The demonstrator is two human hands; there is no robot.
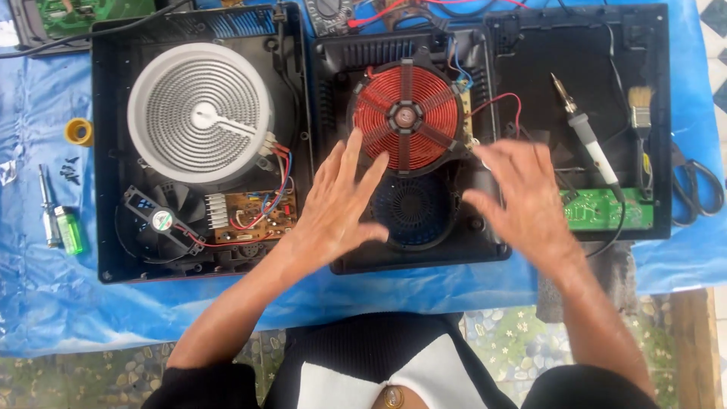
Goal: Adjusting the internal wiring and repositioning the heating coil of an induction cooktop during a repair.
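An opened black induction cooker base (424, 254) lies in the middle, with a red copper coil (407, 116) at its top and a round fan grille (415, 208) below. My left hand (333, 204) hovers over the base's left side, fingers spread toward the coil, holding nothing. My right hand (522, 201) is blurred over the base's right edge, fingers apart, empty. To the left sits a second open black casing (110, 151) with a white spiral heating element (198, 113), a brown circuit board (250, 214) and a small fan (160, 221).
At the right, a black panel (575, 53) carries a soldering iron (587, 136), a paintbrush (641, 113) and a green circuit board (602, 210). Scissors (700, 185) lie beside it. A screwdriver (47, 208), a green lighter (70, 229), loose screws and yellow tape roll (78, 132) rest on blue plastic sheet (45, 303).
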